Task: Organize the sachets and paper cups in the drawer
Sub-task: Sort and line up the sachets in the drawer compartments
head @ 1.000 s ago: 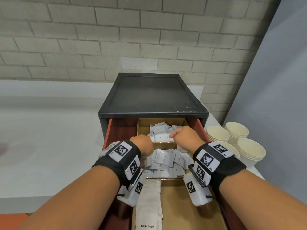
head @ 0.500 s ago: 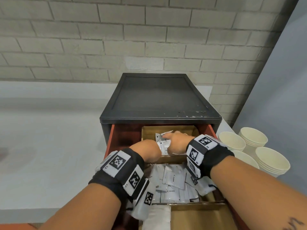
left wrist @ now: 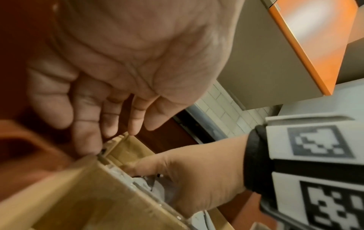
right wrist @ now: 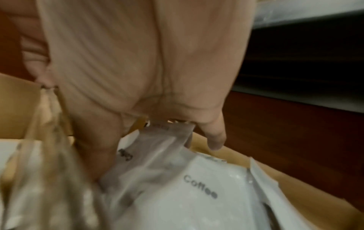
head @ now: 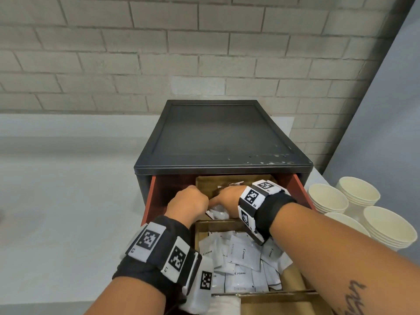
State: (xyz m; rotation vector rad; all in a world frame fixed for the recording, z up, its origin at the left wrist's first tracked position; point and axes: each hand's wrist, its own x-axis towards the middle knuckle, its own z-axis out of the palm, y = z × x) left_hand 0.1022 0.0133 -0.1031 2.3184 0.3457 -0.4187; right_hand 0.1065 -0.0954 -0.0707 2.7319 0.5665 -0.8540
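Head view, right hand (head: pixel 227 198) covering coffee sachets (head: pixel 218 212)

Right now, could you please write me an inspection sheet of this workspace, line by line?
Surface: pale counter, bare where it shows.
Job's things: open drawer of a black cabinet; Coffee sachets in the back compartment; Cream sachets loose in the middle compartment; paper cups in stacks on the counter, right of the drawer.
Clutter: nothing seen.
Grippers: left hand at the back compartment's left wall, fingers loosely curled, holding nothing; right hand reaches into the Coffee sachets, grip not clear.
Cables: nothing seen.
Surroundings: brick wall behind, grey panel at right.
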